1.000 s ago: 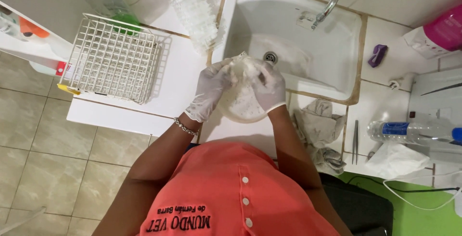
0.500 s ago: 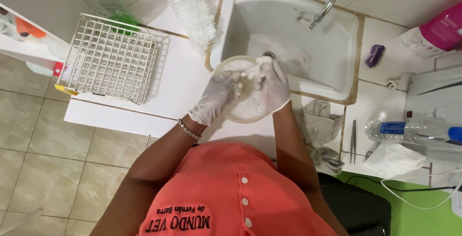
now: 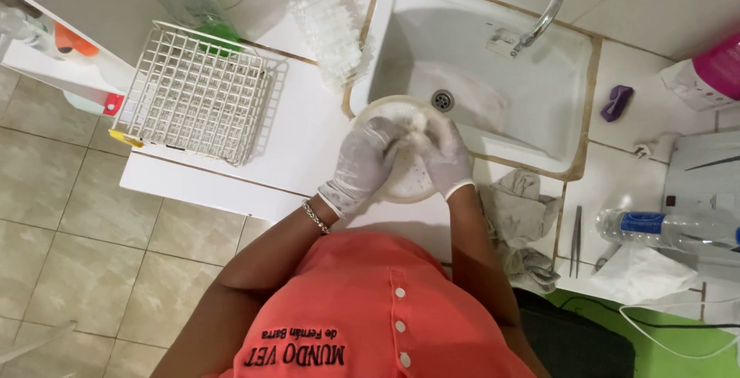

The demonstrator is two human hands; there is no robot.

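Now both gloved hands work inside a round white bowl held at the front edge of the sink; the left hand curls around the bowl's near side, fingers closed on its rim; the right hand is bunched over a pale wad pressed into the bowl. Just left stands a white wire rack on the counter; a crumpled grey cloth lies just right of the bowl; tweezers and a plastic bottle lie further right.

Beige tiled floor, white counter.
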